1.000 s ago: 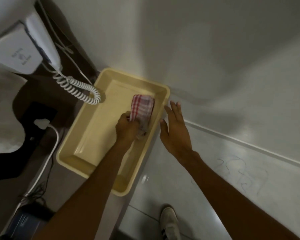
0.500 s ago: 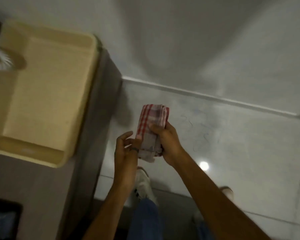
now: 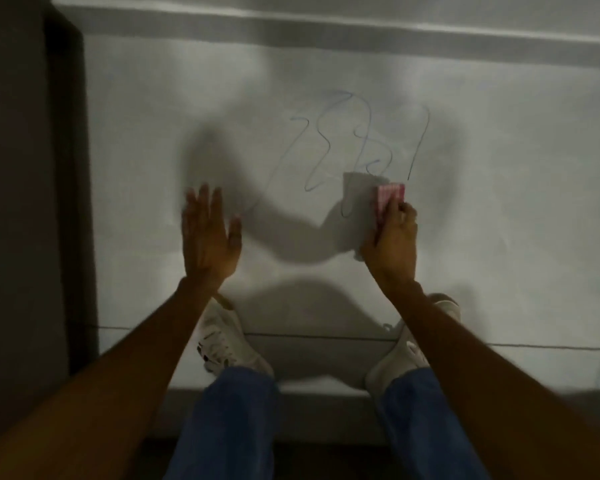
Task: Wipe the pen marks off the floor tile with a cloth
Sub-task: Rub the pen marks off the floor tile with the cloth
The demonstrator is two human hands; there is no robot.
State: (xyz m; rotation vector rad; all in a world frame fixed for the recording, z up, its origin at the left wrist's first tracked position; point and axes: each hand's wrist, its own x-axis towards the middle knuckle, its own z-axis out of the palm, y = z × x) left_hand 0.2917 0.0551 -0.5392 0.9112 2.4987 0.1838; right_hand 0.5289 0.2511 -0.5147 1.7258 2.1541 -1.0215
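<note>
right hand [image 3: 392, 237] grips the cloth [image 3: 364, 199] at the near edge of the pen marks [image 3: 357, 140], which run ahead and leftward. left hand [image 3: 208, 237] flat, fingers spread, empty.

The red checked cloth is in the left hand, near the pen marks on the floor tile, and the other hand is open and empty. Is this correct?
Not quite. The head view shows the red checked cloth in the right hand, near the pen marks on the floor tile; the left hand is the open, empty one.
</note>
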